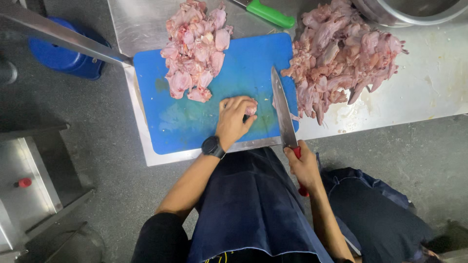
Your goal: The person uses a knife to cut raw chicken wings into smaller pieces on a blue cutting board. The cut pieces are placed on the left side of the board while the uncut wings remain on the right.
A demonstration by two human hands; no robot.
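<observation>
While left hand (233,119) pins meat (250,109), knife (282,109) overhangs board (185,122).

The left hand (234,119) presses a small piece of raw chicken (250,109) onto the blue cutting board (185,122). The right hand (304,165) holds a big knife (282,109) just beside it. One pile of cut meat (195,46) lies on the board, and another pile (341,53) lies on the metal tabletop (419,92).

Blue cutting board (195,122), pale pink raw chicken piles (195,48), my knife (282,109) red-handled, green-handled knife (269,13) at tabletop's far edge, my black wristwatch (212,146), navy apron (248,204).
</observation>
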